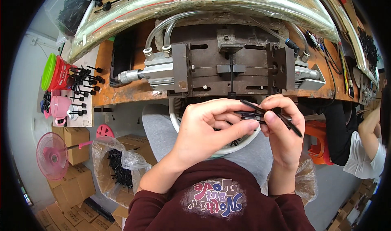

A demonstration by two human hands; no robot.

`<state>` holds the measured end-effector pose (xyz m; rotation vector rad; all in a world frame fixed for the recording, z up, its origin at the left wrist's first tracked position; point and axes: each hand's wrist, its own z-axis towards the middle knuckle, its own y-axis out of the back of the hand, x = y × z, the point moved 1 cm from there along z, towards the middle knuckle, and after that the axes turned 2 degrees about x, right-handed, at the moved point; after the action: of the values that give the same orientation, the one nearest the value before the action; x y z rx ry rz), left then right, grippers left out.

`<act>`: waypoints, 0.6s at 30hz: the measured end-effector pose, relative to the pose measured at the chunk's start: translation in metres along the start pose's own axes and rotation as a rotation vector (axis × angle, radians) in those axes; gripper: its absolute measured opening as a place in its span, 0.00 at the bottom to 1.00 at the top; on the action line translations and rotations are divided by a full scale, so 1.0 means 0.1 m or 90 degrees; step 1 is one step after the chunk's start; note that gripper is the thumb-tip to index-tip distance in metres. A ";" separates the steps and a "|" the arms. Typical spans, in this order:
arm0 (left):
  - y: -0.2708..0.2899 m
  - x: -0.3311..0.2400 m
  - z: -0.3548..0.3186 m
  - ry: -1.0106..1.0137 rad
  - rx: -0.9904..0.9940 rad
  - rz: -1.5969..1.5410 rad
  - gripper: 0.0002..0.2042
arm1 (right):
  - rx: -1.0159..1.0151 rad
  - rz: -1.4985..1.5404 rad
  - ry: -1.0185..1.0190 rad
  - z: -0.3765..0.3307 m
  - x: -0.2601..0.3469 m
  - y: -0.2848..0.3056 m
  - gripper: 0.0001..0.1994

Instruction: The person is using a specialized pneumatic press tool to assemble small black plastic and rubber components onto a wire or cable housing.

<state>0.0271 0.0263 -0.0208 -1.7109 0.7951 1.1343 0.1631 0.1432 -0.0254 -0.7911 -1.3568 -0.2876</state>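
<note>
Head view: left hand grip pinched shut on a bundle of black ties, thumb under, fingers over. Right hand grip also shut on same ties from the right, ends poking out lower right. White bowl just below both grips; metal jig above on orange surface.

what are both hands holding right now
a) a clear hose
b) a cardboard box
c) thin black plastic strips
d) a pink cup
c: the left hand and right hand pinch a small bundle of thin black plastic strips between their fingertips, above the lap.
</note>
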 end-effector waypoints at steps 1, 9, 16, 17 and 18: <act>0.01 0.00 -0.01 -0.009 -0.010 0.003 0.18 | -0.014 -0.016 0.004 0.01 0.01 -0.01 0.08; 0.10 -0.10 -0.17 -0.253 -0.093 0.176 0.17 | -0.118 0.033 0.069 0.03 -0.01 0.12 0.14; 0.13 0.07 -0.06 -0.585 -0.262 0.733 0.17 | -0.158 0.130 0.082 0.00 -0.07 0.05 0.17; 0.09 0.14 -0.01 -0.548 -0.264 0.709 0.17 | -0.163 0.146 0.077 0.00 -0.07 0.03 0.18; 0.06 0.21 0.04 -0.511 -0.264 0.683 0.17 | -0.170 0.161 0.073 -0.01 -0.08 0.01 0.18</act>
<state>0.0284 0.0269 -0.0429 -0.8449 0.9809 2.6273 0.1629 0.1414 -0.0333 -1.1413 -1.1101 -0.3136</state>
